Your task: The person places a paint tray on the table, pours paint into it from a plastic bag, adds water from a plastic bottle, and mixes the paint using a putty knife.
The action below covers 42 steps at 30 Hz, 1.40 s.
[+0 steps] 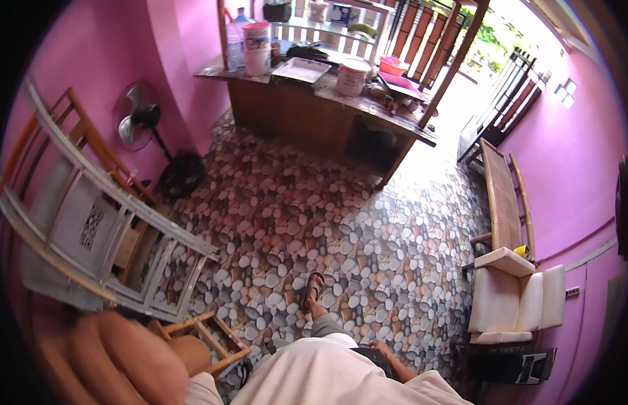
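Left hand: the left hand is raised close to the camera at the lower left, blurred, with the fingers folded over; whether anything is inside it, I cannot tell.
Right hand: the right hand is low beside the body, well apart from the left; its grip is too small to make out.
Dark patch: a dark patch shows just beside the right hand at the waist; cloth or a held item, I cannot tell which.
Wooden frame: a small wooden frame of bars sits low on the left, the nearest thing seen past the left hand; contact cannot be told.
Rail frame: a pale rail frame slants along the left side, above the wooden frame in view.
Fan: a standing fan is near the pink wall, beyond the rail frame.
Table: a brown table at the far side bears a pink-topped bucket, a white tray and a lidded tub.
Floor: a pebble-patterned floor runs underfoot; one sandalled foot is on it.
Right wall: a bamboo bench stands there, with a cream chair just nearer.
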Available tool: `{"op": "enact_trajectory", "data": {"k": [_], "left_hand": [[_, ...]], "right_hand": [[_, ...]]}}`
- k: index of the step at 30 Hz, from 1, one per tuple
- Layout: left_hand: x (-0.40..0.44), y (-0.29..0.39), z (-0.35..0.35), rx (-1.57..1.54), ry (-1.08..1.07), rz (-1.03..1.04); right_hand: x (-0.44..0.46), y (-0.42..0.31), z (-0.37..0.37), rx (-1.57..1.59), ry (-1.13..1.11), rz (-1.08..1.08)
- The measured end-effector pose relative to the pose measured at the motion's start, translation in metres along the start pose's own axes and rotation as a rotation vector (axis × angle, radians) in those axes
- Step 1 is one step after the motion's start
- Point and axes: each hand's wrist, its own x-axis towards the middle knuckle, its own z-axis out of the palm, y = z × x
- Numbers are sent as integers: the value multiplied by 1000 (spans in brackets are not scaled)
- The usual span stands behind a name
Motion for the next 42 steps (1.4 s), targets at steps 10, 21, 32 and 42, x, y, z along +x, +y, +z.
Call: {"op": "enact_trajectory", "data": {"k": [10, 21, 32, 42], "left_hand": [[106, -233, -48, 215, -80, 156], [186, -454, -124, 196, -93, 238], [284, -667, -214, 176, -121, 282], [346, -820, -221, 291, -145, 297]], "right_hand": [[155, -131, -165, 126, 200, 108], [288, -316, -401, 873, 246, -32], [446, -470, -641, 1368, 382, -223], [590, -526, -834, 1587, 475, -360]]}}
